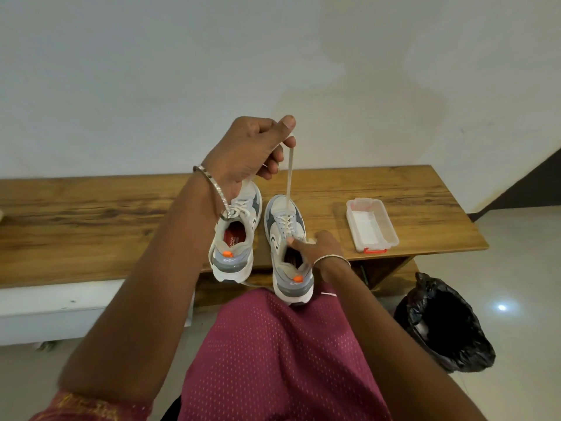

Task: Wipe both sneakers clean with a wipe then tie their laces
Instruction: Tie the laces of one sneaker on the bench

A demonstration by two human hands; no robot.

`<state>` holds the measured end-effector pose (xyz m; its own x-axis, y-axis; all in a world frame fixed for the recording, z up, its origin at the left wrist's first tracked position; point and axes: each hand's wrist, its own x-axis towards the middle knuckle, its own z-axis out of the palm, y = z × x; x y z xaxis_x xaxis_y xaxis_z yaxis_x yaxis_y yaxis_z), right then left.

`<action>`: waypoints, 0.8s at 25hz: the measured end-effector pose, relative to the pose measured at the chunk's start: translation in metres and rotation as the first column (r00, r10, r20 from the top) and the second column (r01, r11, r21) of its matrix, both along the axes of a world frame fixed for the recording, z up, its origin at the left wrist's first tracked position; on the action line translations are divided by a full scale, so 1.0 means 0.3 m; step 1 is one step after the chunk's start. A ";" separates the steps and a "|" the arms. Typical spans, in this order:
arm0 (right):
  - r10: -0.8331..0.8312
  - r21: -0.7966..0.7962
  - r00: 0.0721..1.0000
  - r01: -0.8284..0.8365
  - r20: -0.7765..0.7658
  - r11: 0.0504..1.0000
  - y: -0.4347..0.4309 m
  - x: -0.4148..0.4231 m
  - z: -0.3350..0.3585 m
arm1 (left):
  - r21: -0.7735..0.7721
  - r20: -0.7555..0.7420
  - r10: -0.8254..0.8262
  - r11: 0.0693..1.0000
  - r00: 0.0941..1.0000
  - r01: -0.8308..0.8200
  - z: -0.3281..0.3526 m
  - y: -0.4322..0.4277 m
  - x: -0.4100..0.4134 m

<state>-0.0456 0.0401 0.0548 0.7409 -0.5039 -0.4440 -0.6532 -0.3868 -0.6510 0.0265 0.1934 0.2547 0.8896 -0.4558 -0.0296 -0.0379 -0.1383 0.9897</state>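
Two grey-and-white sneakers stand side by side on a wooden bench [91, 226], toes pointing away from me. The left sneaker [235, 238] shows a red insole and an orange heel tab. The right sneaker [285, 247] hangs its heel over the bench's front edge. My left hand [252, 153] is raised above the shoes and pinches a white lace [290, 177] pulled taut up from the right sneaker. My right hand [315, 250] rests at the right sneaker's collar, fingers pressing on the lace by the top eyelets.
A clear plastic box [372, 226] with a red latch sits on the bench to the right of the shoes. A bin lined with a black bag [446, 323] stands on the tiled floor at right. A white wall rises behind the bench.
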 end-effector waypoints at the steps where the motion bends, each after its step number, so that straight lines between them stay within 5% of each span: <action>1: -0.035 0.050 0.999 0.034 0.029 0.998 -0.027 -0.012 0.031 | -0.029 -0.018 0.014 0.999 1.000 -0.014 0.016 0.011 -0.006; 5: -0.108 0.260 0.975 0.055 0.193 0.964 -0.094 -0.073 0.218 | -0.126 -0.149 0.042 0.990 0.988 -0.061 0.056 0.034 -0.025; 11: -0.018 0.389 0.879 -0.192 0.476 0.901 -0.080 -0.153 0.523 | -0.020 -0.075 0.172 0.984 0.982 -0.174 0.085 0.045 -0.072; 20: -0.150 0.548 0.678 -0.422 0.720 0.722 -0.069 -0.170 0.763 | -0.318 -0.069 -0.097 0.945 0.993 0.070 0.178 0.093 -0.114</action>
